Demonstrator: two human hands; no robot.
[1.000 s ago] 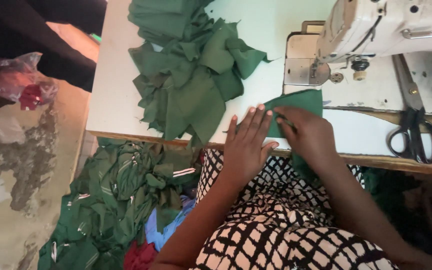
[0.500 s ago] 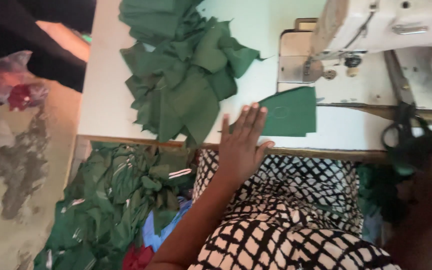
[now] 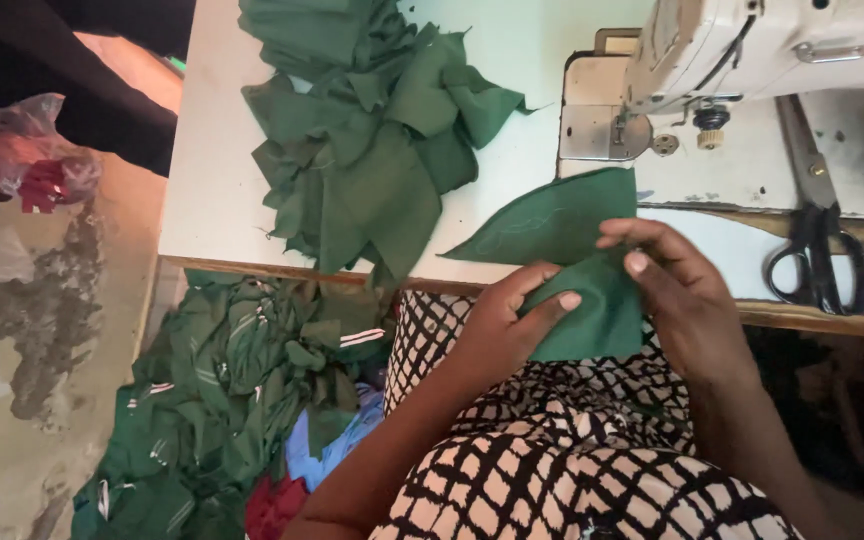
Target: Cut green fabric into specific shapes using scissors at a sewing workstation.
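Left hand: the left hand (image 3: 507, 325) is closed on one green fabric piece (image 3: 562, 245), thumb laid across the cloth's lower fold, fingers tucked behind it.
Right hand: the right hand (image 3: 677, 290) pinches the same piece from three o'clock, fingertips (image 3: 637, 262) pressed on its upper edge.
Fabric piece: one only in the hands, folded, held just over the near edge of the counter (image 3: 207, 190), its pointed tip aimed toward nine o'clock.
Fabric heap: one loose heap of green cut pieces (image 3: 372, 130) lies on the counter at eleven o'clock of the hands, well apart from them; too tangled to count piece by piece.
Sewing machine: one, cream-coloured (image 3: 752, 70), at one o'clock of the hands, its needle plate just beyond the held cloth.
Scissors: one pair, black-handled (image 3: 817, 255), lying flat at three o'clock, near the right hand but not touching it.
Floor pile: one big pile of green garments with white stripes (image 3: 222, 390) on the floor at eight o'clock, with a blue and a red scrap at its near edge.
Lap: black-and-white patterned cloth (image 3: 572, 470) at six o'clock under both forearms.
Plastic bag: one clear bag with something red inside (image 3: 22, 165), far out at nine o'clock.
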